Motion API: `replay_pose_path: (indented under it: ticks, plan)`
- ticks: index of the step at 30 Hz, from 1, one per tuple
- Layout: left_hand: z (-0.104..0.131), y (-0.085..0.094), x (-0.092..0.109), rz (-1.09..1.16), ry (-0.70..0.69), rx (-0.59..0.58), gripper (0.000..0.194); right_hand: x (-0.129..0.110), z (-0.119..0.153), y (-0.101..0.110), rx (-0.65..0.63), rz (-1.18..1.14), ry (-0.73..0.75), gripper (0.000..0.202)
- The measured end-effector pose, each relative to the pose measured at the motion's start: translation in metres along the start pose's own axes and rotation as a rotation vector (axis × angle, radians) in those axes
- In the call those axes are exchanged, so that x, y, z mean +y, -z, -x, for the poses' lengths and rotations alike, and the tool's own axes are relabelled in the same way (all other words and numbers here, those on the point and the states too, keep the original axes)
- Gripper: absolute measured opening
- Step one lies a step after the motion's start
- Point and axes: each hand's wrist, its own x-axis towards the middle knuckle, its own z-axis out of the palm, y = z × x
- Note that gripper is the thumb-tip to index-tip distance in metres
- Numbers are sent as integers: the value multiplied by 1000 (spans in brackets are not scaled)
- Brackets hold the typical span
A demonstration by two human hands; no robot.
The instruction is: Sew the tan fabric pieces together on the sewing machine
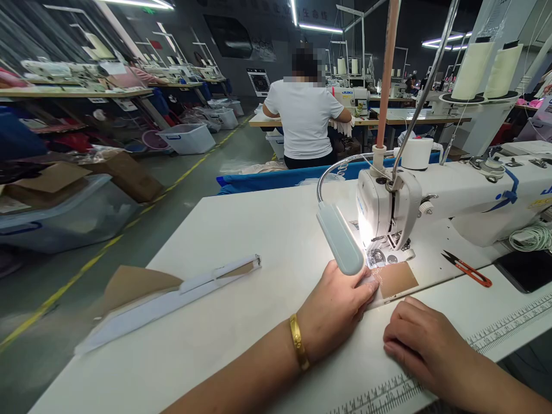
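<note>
Left hand (334, 305), gold patterned bracelet (299, 342) at its wrist: fingers drawn close at a small, thin whitish piece (368, 279), partly hidden. Pinched or only pressed down, I cannot tell. The piece lies at those fingertips, just in front of the lit needle area of a white, glossy sewing machine (452, 184).

Flat brown rectangular panel (399, 279) immediately right of the same fingertips. Grey-green oblong lamp head (340, 241) on a bent metal neck, just above them.

Right hand (425, 339) near the left, to its right, over the white smooth tabletop (267, 230); fingers loosely curled, inside hidden, so cannot tell whether it holds anything. Black measuring marks (495, 333) run under and beyond it. Farther out, up and right of it: orange-handled snips with dark blades (468, 269), then a flat black rectangular object (528, 269).

Well left of the left hand, a folded white-and-brown strip (150, 310). Beyond both hands, a seated person in a white short-sleeved top (302, 118), back turned
</note>
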Motion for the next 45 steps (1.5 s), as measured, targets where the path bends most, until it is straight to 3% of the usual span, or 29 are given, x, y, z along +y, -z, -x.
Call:
replay_pose_path:
  ticks: [6,10,15,29,37,45]
  plan:
    - [3,2,2,11,13,-4,23,3,-3,22,-129,-52,7,17]
    - [4,0,1,30,13,14,23,20,-20,31,-33,1,83,16]
    - [5,1,0,65,28,3,22,35,-35,21,2,119,169,21]
    - [3,2,-5,67,94,-47,18,39,-34,7,148,130,240,30]
    - [-1,4,-17,63,110,-32,12,38,-42,3,108,192,98,27]
    - [-4,-1,-20,42,109,11,5,39,-42,-1,111,222,66,28]
